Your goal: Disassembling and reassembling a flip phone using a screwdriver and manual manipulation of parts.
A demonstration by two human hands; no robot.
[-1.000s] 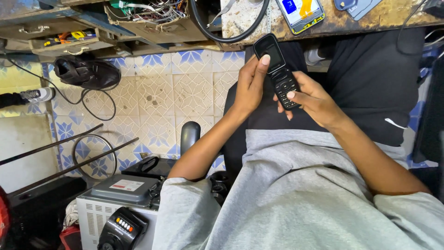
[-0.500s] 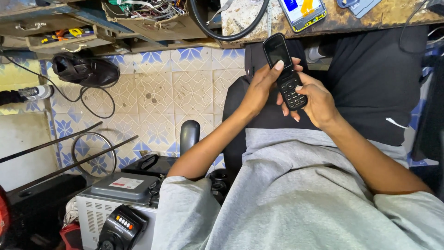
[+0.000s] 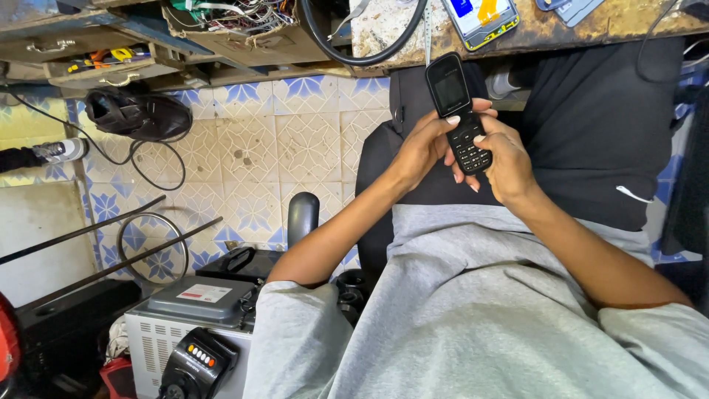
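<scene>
Head view, single entry. Phone (image 3: 459, 111): black, bar-shaped, with a dark screen above and a keypad below, held upright over the lap, just below the edge of the workbench (image 3: 583, 29). Left hand (image 3: 428, 144): fingers wrapped together round the phone's left side, thumb laid across its front near the top of the keypad. Right hand (image 3: 506, 159): closed on the phone's lower right side, thumb resting on the keypad. Both hands touch the phone and meet around it; both forearms run back to grey sleeves.

Bench top: worn, stained surface bearing a flat device with a blue and yellow screen (image 3: 480, 15), partly cut off at the upper edge. Black cable loop (image 3: 365, 52): hangs over the bench's front edge. Open box of tangled wires (image 3: 236, 18): to the left of the cable, on a shelf. Drawer with small tools (image 3: 111, 63): further left.

Floor: patterned blue and cream tiles (image 3: 295, 140). Black shoe (image 3: 136, 114): lies on the tiles at the left, with a thin black cord beside it. Grey box-shaped appliance (image 3: 185, 325): stands at the lower left, near the left elbow. Black handheld unit with orange buttons (image 3: 199, 362): leans against the appliance's front. Black chair (image 3: 384, 162): partly visible under the forearms.
</scene>
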